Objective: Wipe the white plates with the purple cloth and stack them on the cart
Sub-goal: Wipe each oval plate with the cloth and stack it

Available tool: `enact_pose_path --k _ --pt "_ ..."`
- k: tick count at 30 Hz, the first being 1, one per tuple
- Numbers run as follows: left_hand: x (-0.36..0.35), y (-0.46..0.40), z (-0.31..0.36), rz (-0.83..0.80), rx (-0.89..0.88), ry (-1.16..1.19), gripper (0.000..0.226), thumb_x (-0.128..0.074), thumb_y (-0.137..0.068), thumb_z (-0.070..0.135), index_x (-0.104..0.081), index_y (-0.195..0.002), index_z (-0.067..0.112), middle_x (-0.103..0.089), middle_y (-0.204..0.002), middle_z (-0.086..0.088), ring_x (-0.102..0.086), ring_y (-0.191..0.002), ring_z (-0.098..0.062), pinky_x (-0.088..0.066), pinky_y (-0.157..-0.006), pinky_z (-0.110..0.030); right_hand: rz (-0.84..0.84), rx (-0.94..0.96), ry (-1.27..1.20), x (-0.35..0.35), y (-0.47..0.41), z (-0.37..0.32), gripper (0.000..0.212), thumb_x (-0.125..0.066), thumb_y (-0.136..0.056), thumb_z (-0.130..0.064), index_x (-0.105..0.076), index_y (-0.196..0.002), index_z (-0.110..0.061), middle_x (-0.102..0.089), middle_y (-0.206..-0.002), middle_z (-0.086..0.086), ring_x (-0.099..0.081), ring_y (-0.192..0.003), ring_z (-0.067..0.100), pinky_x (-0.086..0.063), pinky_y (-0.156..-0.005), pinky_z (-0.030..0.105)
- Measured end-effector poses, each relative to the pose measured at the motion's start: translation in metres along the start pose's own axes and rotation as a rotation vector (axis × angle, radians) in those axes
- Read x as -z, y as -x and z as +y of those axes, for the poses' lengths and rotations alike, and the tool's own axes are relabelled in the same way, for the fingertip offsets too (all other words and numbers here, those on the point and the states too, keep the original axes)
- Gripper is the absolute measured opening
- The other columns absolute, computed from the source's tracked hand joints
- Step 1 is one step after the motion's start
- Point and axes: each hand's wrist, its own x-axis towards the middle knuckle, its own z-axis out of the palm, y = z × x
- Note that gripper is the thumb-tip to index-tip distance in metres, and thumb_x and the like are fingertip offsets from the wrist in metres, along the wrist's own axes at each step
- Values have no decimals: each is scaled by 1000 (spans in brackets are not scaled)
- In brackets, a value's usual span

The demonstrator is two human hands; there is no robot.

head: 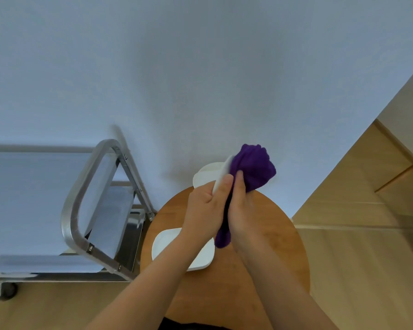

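**Plate On Edge, Cloth Working Its Far Face**

Here's the held plate, a white one, up on its edge above the round wooden table, seen almost rim-on so it reads as a thin white sliver. Its long axis runs from the palms up and away toward the wall, leaning slightly right at the top; its faces look left and right. Against the right face sits the purple cloth, bunched into a thick wad, with a tail hanging down between the wrists.

The left hand grips the plate's near edge, fingers curled up along its left side. The right hand clutches the cloth, thumb up, pressing the wad onto the plate. So this looks like the wiping step, mid-rub, on one plate.

Two more white plates wait on the table: one near, partly under the left forearm, another at the far edge behind the hands. Whether either is wiped, nobody can say from here.

To the left stands the metal cart, its tubular frame just beside the table; no plate shows on the part in view. Next move, by the look of it: finish the rub, turn the plate flat, then swing it left, clearing that frame, and set it down gently
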Motion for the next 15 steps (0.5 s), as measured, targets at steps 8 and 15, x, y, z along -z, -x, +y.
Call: enact_pose_path --k 8,15 --pt "28 -7 2 -238 78 14 40 -52 -89 45 -70 -78 11 -68 -69 1 -64 -65 -14 -51 -58 -24 106 273 162 27 -20 -10 42 -45 -69 -65 -58 -99 -38 -66 -87 -18 -61 -83 -2 -46 -67 16" --pt "54 -10 0 -180 235 271 51 -57 -68 54 -72 -84 8 -71 -81 -14 -66 -76 -30 -53 -73 -42 74 258 339 52 -27 6 42 -47 -70 -68 -59 -90 -33 -62 -69 -26 -57 -66 -7 -41 -57 14"
